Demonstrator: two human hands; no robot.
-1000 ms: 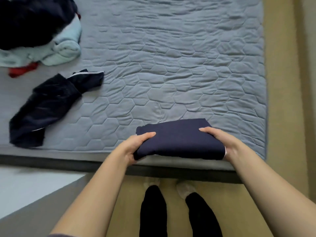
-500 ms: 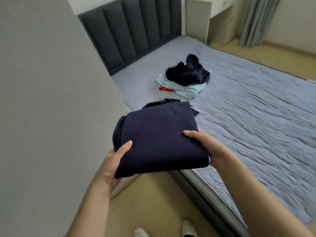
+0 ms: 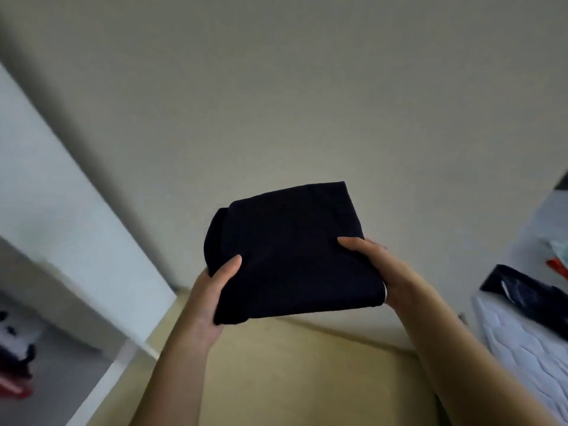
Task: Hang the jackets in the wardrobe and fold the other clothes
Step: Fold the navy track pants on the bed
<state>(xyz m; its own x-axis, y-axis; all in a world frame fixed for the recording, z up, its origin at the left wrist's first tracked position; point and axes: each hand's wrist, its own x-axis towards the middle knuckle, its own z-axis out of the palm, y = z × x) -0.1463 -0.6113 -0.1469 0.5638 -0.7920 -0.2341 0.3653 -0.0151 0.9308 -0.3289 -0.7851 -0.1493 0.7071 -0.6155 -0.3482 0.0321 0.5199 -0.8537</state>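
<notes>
A folded navy garment (image 3: 292, 250) is held in the air before a plain beige wall (image 3: 276, 87), above the tan floor (image 3: 292, 373). The left hand (image 3: 209, 302) grips its near left corner, thumb on top and fingers hidden beneath. The right hand (image 3: 378, 269) grips the right edge the same way (thumb lying flat across the cloth). At the far right, a bed (image 3: 522, 342) carries another dark garment (image 3: 531, 293) with a white stripe, lying at the mattress edge. Blurred white panels (image 3: 76, 226) stand at the left.
</notes>
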